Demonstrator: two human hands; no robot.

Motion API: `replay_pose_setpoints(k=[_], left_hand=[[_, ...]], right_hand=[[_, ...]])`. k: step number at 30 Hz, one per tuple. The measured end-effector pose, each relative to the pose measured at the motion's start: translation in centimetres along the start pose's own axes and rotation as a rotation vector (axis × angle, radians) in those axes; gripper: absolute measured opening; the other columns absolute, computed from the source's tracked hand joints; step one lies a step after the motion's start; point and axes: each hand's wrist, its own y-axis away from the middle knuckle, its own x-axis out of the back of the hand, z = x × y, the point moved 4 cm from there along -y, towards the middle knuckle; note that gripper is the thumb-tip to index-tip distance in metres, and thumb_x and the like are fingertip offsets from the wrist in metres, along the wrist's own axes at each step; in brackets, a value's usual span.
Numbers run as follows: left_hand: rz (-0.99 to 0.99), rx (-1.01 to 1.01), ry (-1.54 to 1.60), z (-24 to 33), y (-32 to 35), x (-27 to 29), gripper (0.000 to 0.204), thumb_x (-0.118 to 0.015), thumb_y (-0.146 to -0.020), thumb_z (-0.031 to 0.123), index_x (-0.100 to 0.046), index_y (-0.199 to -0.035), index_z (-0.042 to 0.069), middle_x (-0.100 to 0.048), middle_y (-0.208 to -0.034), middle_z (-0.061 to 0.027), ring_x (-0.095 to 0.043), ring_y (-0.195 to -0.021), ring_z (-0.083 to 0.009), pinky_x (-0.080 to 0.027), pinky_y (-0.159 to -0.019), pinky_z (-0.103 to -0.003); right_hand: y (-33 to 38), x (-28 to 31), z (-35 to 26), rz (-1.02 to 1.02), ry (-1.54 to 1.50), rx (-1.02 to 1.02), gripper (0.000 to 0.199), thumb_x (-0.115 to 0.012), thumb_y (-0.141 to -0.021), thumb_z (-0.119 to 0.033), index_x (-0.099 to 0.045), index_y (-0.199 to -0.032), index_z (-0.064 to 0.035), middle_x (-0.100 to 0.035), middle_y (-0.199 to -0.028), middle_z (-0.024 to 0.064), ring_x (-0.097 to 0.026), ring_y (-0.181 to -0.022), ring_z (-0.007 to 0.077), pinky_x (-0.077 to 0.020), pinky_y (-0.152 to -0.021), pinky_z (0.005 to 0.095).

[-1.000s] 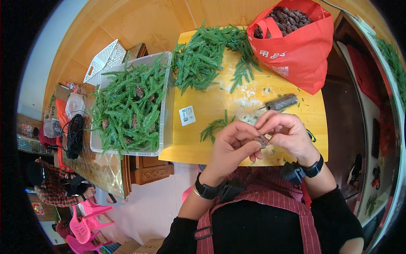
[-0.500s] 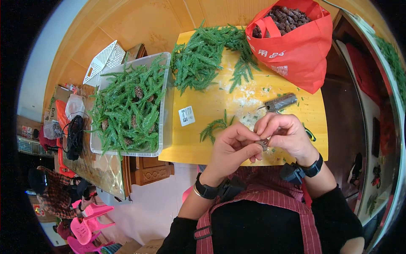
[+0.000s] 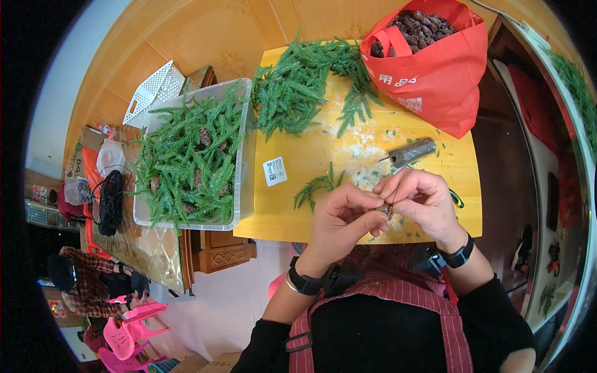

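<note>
Over the near edge of the yellow table [image 3: 273,214], my two hands meet around a small brown pine cone [image 3: 387,211]. My left hand [image 3: 341,222] grips the cone between thumb and fingers, which hide most of it. Beside it, my right hand [image 3: 428,202] pinches a thin dark wire [image 3: 393,194] at the cone. A small green pine sprig [image 3: 316,188] lies left of the hands. Beyond them rests a dark cylindrical bundle [image 3: 411,151] with a thin point sticking out. Close to my right hand shows a black and yellow-green handle [image 3: 456,199].
A clear plastic bin [image 3: 247,155] of green sprigs and pine cones stands at left. More pine branches [image 3: 289,93] lie at the back. A red bag [image 3: 435,81] full of pine cones stands back right. A white label [image 3: 274,171] lies mid-table. Another person [image 3: 87,280] is far left.
My right fingers have shifted slightly, and the thin wire now shows between them. The person at far left has moved a little. The cone stays in my left hand.
</note>
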Motion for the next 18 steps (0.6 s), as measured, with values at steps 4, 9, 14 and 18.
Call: replay_pose_setpoints(k=[4, 9, 14, 18], left_hand=[[0.005, -0.072, -0.004, 0.3, 0.1, -0.2, 0.016, -0.06, -0.08, -0.004, -0.053, -0.093, -0.001, -0.061, -0.088, -0.0113, -0.061, -0.073, -0.0129, -0.05, -0.059, -0.023], [0.053, -0.129, -0.086, 0.4, 0.0, -0.6, 0.015, -0.06, -0.08, -0.005, -0.052, -0.092, -0.001, -0.061, -0.089, -0.0136, -0.061, -0.073, -0.0142, -0.05, -0.059, -0.023], [0.146, -0.117, -0.334, 0.5, 0.1, -0.5, 0.02, -0.061, -0.078, -0.005, -0.055, -0.097, -0.002, -0.061, -0.087, -0.012, -0.061, -0.075, -0.0136, -0.05, -0.062, -0.023], [0.135, -0.162, -0.615, 0.8, -0.2, -0.5, 0.024, -0.063, -0.076, -0.006, -0.059, -0.099, -0.003, -0.061, -0.091, -0.0085, -0.06, -0.079, -0.0126, -0.051, -0.068, -0.023]], right_hand=[[0.2, -0.4, -0.8, 0.027, 0.153, 0.15, 0.009, -0.062, -0.071, 0.004, -0.056, -0.077, -0.0007, -0.058, -0.084, 0.0106, -0.057, -0.089, 0.0244, -0.0445, -0.084, 0.0385], [0.7, -0.9, -2.1, 0.072, 0.624, 0.338, 0.011, -0.061, -0.07, 0.006, -0.055, -0.077, 0.0003, -0.058, -0.084, 0.0109, -0.058, -0.087, 0.0245, -0.047, -0.08, 0.0349], [1.0, -1.6, -2.4, 0.211, 0.927, 0.479, 0.013, -0.064, -0.069, 0.002, -0.056, -0.078, -0.0017, -0.061, -0.085, 0.0113, -0.061, -0.082, 0.025, -0.0475, -0.071, 0.0318], [0.8, -1.6, -2.2, 0.253, 0.997, 0.478, 0.013, -0.063, -0.07, 0.002, -0.053, -0.078, -0.0013, -0.059, -0.085, 0.0123, -0.059, -0.085, 0.0266, -0.0464, -0.073, 0.0334]])
